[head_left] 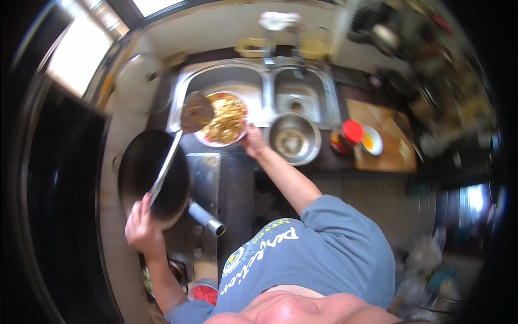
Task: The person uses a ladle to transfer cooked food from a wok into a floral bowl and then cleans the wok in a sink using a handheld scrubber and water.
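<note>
My left hand [143, 224] is closed round the long metal handle of a spatula [171, 156]. Its broad blade is over the left rim of a plate of cooked, yellow-brown chopped food [225, 120]. My right hand [253, 141] grips the plate's right edge, holding it near the front edge of the sink; the fingers under the plate are hidden. Below the spatula handle is a dark wok [151, 175] on the stove, with only a dark inner surface showing. The wok's handle [208, 218] points toward me.
A double sink [270, 100] lies behind the plate. Right of the plate stand a metal bowl [294, 141], a red-lidded jar [349, 133], and a small white bowl with yellow contents [374, 143] by a wooden cutting board [386, 159]. A glass lid [137, 78] leans at the left wall.
</note>
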`<state>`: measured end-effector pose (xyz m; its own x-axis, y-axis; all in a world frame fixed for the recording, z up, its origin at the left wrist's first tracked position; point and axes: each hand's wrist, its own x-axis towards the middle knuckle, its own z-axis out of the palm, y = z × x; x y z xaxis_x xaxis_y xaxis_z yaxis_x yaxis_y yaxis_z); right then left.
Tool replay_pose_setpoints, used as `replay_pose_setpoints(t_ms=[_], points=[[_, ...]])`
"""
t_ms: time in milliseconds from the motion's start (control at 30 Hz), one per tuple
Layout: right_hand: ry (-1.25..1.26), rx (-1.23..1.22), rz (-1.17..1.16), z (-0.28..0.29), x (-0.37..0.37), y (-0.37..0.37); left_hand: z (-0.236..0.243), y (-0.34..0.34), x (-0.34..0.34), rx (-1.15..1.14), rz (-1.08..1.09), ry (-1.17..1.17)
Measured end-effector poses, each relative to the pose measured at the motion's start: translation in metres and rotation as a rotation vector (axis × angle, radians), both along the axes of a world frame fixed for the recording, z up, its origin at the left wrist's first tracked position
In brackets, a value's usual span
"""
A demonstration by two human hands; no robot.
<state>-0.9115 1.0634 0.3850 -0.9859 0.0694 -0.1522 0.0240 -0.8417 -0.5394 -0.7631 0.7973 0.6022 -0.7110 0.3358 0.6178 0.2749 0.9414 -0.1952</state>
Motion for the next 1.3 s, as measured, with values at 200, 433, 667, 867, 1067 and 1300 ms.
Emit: replay_pose_setpoints(t_ms=[200,433,667,867,1067,1300], points=[[0.08,0.054,-0.113,0.056,0.103,0.085,-0.001,0.018,0.054,0.907,-0.308,-0.475],[0.079,0.043,-0.215,0.076,0.245,0.226,-0.008,0.096,0.091,1.076,-0.495,-0.733],[-0.076,0.078,-0.414,0.053,0.35,0.368,-0.034,0.239,0.122,1.11,-0.502,-0.721],[-0.229,0.259,-0.38,0.006,0.35,0.502,-0.062,0.372,0.148,1.258,-0.457,-0.764],[-0.233,0.28,-0.122,-0.058,0.261,0.589,-0.055,0.425,0.158,1.158,-0.389,-0.701],[-0.252,0.077,-0.01,-0.117,0.168,0.588,-0.059,0.451,0.166,1.115,-0.291,-0.646]])
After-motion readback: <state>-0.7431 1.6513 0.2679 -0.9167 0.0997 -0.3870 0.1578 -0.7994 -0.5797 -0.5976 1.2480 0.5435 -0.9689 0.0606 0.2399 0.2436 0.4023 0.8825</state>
